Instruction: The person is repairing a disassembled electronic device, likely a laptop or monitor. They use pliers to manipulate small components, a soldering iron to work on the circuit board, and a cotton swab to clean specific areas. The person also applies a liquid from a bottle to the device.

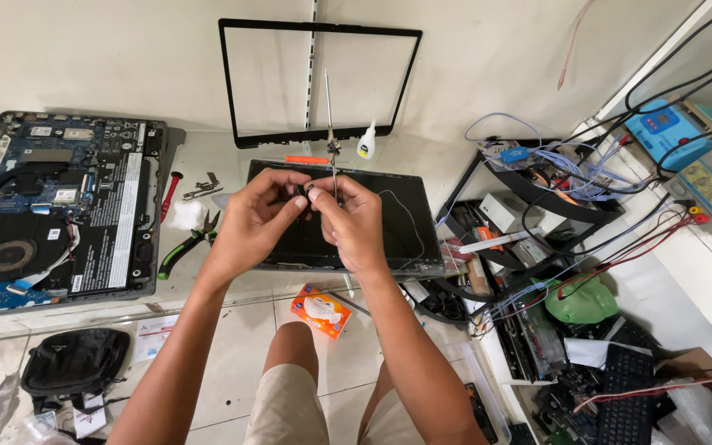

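Between both sets of fingertips: small dark part point(307, 191), pinched from either side, held above laptop lid panel point(397, 239). Exact kind of part too small to tell.

Left hand point(254, 216): fingers curled in, thumb + index tips closed on left side of part. Right hand point(354, 221): fingers bent, tips gripping right side of part, also holding thin metal rod point(329, 124) that runs up from fingers, upright, slight tilt. Hands touching at fingertips.

Under fingers: dark lid panel lying flat on bench w/ thin white wire point(405, 216) looping across it, right of right hand.

Beyond fingers, against wall: black screen bezel frame point(236, 82) leaning upright. Small white glue bottle point(365, 142) just right of rod, at frame's lower edge. Orange stick point(306, 159) lying flat just beyond fingertips.

Left of left hand: green-handled pliers point(185, 247) on bench, near white wad point(185, 214); red-handled screwdriver point(168, 194) further left; metal hinge bits point(203, 189) near it. Well left: opened laptop base point(59, 206), board + fan exposed.

Near side of wrists: orange box point(320, 311) at bench edge, between forearms. Black bag point(76, 363) on floor, lower left.

Right of right hand: rack w/ tangled cables point(554, 165), green plastic bag point(583, 301), blue bench unit point(665, 128) far right.
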